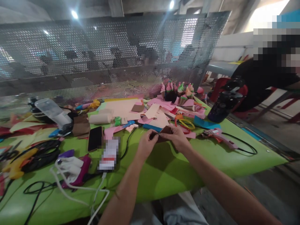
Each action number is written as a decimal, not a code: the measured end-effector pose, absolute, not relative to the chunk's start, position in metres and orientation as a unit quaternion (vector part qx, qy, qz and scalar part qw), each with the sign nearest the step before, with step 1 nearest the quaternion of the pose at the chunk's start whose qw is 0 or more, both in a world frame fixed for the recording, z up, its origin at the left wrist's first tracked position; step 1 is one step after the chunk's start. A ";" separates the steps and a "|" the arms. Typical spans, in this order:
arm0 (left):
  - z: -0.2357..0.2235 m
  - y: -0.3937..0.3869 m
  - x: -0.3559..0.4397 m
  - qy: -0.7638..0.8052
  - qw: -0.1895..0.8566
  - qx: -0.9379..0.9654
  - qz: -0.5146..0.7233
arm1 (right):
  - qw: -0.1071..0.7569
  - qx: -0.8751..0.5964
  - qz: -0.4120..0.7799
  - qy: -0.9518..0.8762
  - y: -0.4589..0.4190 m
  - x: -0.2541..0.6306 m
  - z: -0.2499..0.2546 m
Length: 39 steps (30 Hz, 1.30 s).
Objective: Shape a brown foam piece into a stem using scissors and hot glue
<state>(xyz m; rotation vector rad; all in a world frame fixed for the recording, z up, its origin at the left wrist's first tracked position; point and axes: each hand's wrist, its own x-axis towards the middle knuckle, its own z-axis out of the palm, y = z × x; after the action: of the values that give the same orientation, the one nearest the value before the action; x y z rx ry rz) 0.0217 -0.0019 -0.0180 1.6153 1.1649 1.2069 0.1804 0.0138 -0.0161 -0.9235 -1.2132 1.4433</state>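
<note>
Both my hands meet over the green table, closed on a small piece of brown felt-like sheet (pixel 166 130). My left hand (pixel 150 139) pinches its left edge between thumb and fingers. On the other side, my right hand (pixel 176 137) grips the sheet, which looks bent or folded; the fingers hide part of it. Just behind the hands lie a blue strip (pixel 152 127) and yellow-handled scissors (pixel 186 123). A pink glue gun (pixel 220 139) with a black cord rests to the right of my right hand.
Pink and cream sheets (pixel 159 120) cover the back, near several ice-cream-cone-like crafts (pixel 178 90). A black bottle (pixel 223 103) stands at right. Leftward are two phones, the dark one (pixel 95 138) lying flat, a magenta power strip (pixel 78 172) and loose cables. A perforated metal screen (pixel 105 59) rises behind.
</note>
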 end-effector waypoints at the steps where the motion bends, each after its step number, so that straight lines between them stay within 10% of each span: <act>1: -0.018 -0.002 0.022 0.457 0.392 0.642 0.474 | 0.501 -0.381 0.601 -0.492 0.014 0.180 -0.016; 17: -0.019 0.000 0.021 0.470 0.402 0.631 0.468 | 0.650 -0.447 0.442 -0.427 0.018 0.193 -0.004; 24: -0.016 0.001 0.020 0.469 0.438 0.557 0.528 | 0.492 -0.429 0.541 -0.529 0.016 0.186 -0.010; 39: -0.015 0.001 0.017 0.466 0.467 0.538 0.525 | 0.586 -0.475 0.475 -0.453 0.023 0.198 -0.008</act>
<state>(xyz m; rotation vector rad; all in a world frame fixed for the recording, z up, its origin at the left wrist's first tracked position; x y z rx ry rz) 0.0169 0.0011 -0.0150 1.3204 1.1423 1.2872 0.1982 0.0226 -0.0078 -1.1087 -1.0571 1.1069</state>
